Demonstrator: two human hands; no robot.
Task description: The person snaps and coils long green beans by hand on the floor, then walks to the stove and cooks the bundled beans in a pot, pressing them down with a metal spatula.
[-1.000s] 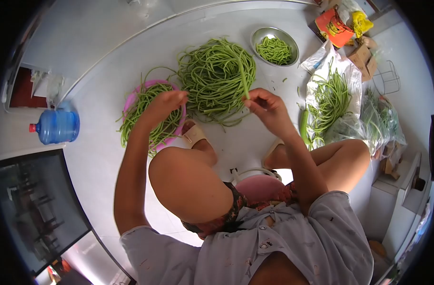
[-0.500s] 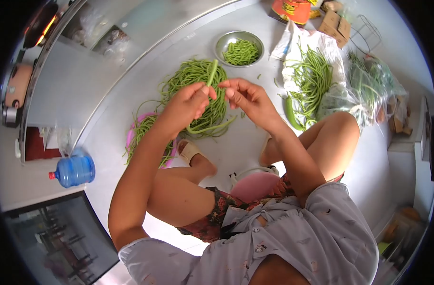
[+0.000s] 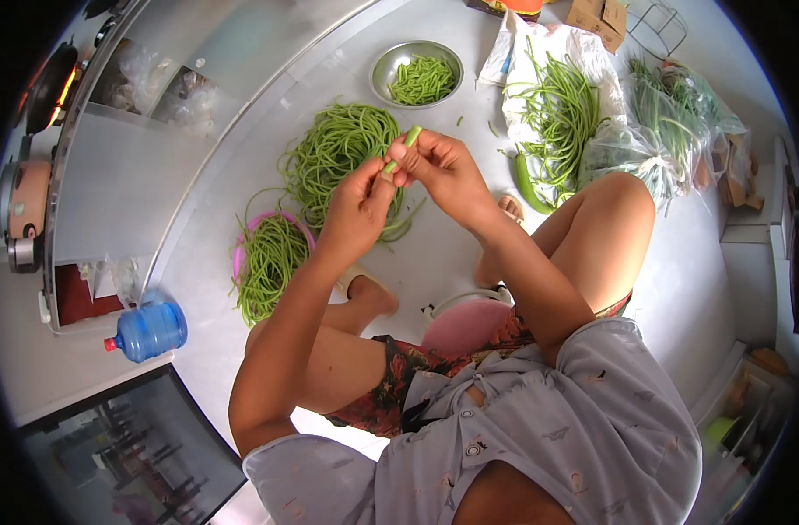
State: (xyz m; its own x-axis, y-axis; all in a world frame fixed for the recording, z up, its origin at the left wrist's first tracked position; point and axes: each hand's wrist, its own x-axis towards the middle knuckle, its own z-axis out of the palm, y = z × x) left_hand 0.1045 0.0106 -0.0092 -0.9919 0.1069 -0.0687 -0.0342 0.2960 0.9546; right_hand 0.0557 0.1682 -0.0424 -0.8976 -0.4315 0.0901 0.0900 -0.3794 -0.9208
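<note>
Both hands meet in front of the big pile of long green beans point(image 3: 334, 144). My left hand point(image 3: 362, 203) pinches the lower end of a light green bean piece point(image 3: 412, 136). Fingers of my right hand point(image 3: 446, 173) close on the same piece higher up, and its tip sticks out above them. Behind the hands is a metal bowl point(image 3: 379, 73) holding short cut beans. More long beans point(image 3: 273, 262) fill a pink basket point(image 3: 307, 231) at the left.
A white sack point(image 3: 515, 109) with long beans and a green gourd point(image 3: 528, 182) lies at the right, beside plastic bags of greens point(image 3: 653, 149). A blue water bottle point(image 3: 152, 332) lies at the left. My knees flank a pink stool point(image 3: 463, 329).
The hands were apart; they have come together on the bean piece, and my right hand has closed on it. The view has turned, so the bowl and piles appear further left.
</note>
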